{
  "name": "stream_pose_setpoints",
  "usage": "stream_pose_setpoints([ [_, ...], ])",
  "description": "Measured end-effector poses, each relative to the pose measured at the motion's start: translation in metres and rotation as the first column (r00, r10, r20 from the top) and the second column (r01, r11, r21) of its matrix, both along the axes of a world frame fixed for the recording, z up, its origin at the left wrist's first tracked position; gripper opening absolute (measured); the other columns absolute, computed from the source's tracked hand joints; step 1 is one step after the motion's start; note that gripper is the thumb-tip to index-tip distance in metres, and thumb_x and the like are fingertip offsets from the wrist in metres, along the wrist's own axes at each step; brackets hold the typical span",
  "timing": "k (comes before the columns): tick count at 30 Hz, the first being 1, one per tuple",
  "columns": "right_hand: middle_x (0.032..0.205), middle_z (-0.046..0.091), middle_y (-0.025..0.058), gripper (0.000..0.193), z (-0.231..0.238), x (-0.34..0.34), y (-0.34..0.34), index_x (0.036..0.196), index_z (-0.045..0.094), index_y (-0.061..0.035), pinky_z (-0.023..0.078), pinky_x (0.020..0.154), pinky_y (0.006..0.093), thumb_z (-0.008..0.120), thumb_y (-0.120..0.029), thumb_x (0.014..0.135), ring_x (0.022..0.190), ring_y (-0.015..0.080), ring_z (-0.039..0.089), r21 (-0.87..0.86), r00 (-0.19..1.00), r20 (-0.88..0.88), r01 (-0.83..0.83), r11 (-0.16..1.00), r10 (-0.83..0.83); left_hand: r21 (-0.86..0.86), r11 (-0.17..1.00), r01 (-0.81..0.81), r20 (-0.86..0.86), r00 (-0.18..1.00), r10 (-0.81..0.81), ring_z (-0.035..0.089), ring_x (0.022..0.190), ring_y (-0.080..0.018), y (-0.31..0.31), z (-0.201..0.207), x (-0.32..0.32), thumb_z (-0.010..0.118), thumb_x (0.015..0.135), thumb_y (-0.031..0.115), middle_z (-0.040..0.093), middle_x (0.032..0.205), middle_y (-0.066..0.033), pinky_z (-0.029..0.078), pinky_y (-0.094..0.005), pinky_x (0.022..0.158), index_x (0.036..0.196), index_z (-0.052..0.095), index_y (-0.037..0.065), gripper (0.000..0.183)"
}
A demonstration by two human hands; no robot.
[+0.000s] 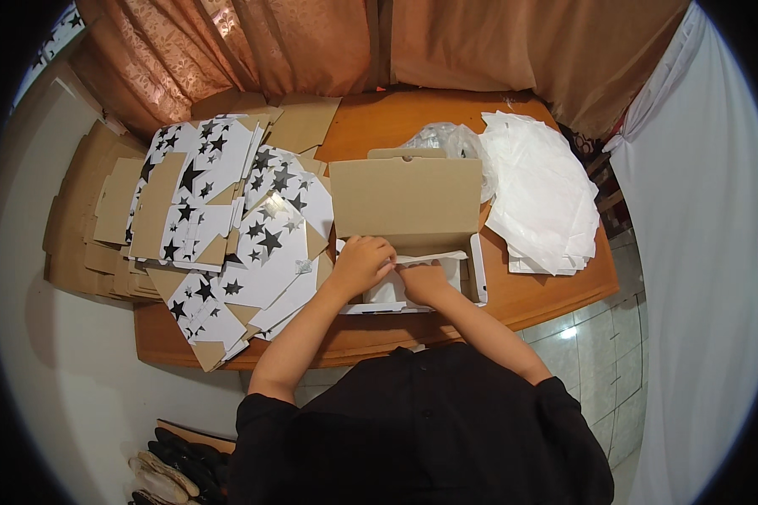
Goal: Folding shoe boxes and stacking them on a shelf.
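Observation:
An open cardboard box (406, 198), brown inside and white on its outer edge, stands on the table in front of me with its lid raised at the back. Inside it lies white paper (384, 291), with one edge standing up behind my fingers. My left hand (365, 264) reaches over the box's left side, its fingers closed on the paper. Close beside it, my right hand (424, 282) is down in the box, fingers curled in against the same paper. My hands hide part of the box's contents.
Flat box blanks with black stars (271, 240) spread over the table's left, beside plain brown cardboard (109, 210). White paper sheets (541, 194) are stacked at right, near a clear plastic bag (446, 139). Curtains (463, 42) hang behind the wooden table (547, 307); shoes (173, 471) lie lower left.

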State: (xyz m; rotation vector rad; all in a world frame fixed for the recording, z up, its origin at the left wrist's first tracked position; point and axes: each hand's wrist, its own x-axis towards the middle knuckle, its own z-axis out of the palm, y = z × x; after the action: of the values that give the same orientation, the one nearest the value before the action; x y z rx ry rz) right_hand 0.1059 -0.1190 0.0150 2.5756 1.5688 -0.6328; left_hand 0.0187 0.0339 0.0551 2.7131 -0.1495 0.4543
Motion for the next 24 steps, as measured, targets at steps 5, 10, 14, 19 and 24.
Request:
stream_pose_setpoints([
  [5, 0.095, 0.065, 0.0120, 0.047, 0.070, -0.007, -0.036, 0.124, 0.053, -0.0146, 0.043, 0.080, 0.0454, 0.051, -0.008, 0.078, 0.087, 0.0284, 0.062, 0.165, 0.989, -0.142, -0.011, 0.986, 0.035, -0.051, 0.998, -0.031, -0.207, 0.978, 0.019, 0.057, 0.092, -0.0260, 0.002, -0.002, -0.016, 0.074, 0.067, 0.018, 0.059, 0.090, -0.0057, 0.042, -0.0376, 0.076, 0.105, 0.053, 0.010, 0.045],
  [10, 0.077, 0.060, 0.0078, 0.023, 0.095, 0.008, -0.058, 0.089, 0.065, -0.0129, 0.043, 0.080, 0.0411, 0.051, -0.003, 0.074, 0.082, 0.0283, 0.059, 0.431, 0.967, -0.147, 0.254, 0.866, -0.210, -0.037, 0.969, -0.246, 0.026, 0.969, 0.247, 0.055, 0.089, -0.0297, 0.000, 0.021, -0.023, 0.077, 0.064, 0.026, 0.057, 0.095, -0.0115, 0.043, -0.0375, 0.071, 0.103, 0.054, 0.009, 0.049],
  [14, 0.080, 0.055, 0.0047, 0.017, 0.078, 0.029, -0.084, 0.077, 0.064, -0.0132, 0.033, 0.093, 0.0486, 0.052, -0.002, 0.073, 0.094, 0.0248, 0.053, 0.430, 0.926, 0.026, 0.330, 0.840, -0.377, 0.066, 0.924, -0.377, -0.362, 0.854, 0.374, 0.050, 0.089, -0.0255, -0.013, 0.049, -0.042, 0.079, 0.061, 0.030, 0.054, 0.093, -0.0082, 0.035, -0.0430, 0.081, 0.082, 0.066, 0.008, 0.033],
  [19, 0.087, 0.052, 0.0019, 0.014, 0.045, 0.037, -0.094, 0.071, 0.066, -0.0146, 0.018, 0.099, 0.0616, 0.055, -0.006, 0.073, 0.099, 0.0225, 0.047, 0.362, 0.951, 0.222, 0.124, 0.924, -0.215, 0.155, 0.940, -0.304, -0.471, 0.814, 0.341, 0.045, 0.095, -0.0242, -0.009, 0.021, -0.051, 0.077, 0.063, 0.029, 0.053, 0.091, -0.0056, 0.024, -0.0504, 0.089, 0.071, 0.073, 0.013, 0.019],
  [24, 0.088, 0.051, 0.0023, 0.018, 0.033, 0.036, -0.075, 0.081, 0.069, -0.0161, 0.015, 0.102, 0.0617, 0.053, -0.008, 0.076, 0.098, 0.0225, 0.048, 0.443, 0.938, 0.317, -0.017, 0.896, -0.139, 0.063, 0.947, -0.316, -0.444, 0.841, 0.310, 0.040, 0.111, -0.0255, 0.003, 0.005, -0.051, 0.075, 0.066, 0.024, 0.051, 0.103, -0.0042, 0.019, -0.0590, 0.095, 0.069, 0.072, 0.016, 0.010],
])
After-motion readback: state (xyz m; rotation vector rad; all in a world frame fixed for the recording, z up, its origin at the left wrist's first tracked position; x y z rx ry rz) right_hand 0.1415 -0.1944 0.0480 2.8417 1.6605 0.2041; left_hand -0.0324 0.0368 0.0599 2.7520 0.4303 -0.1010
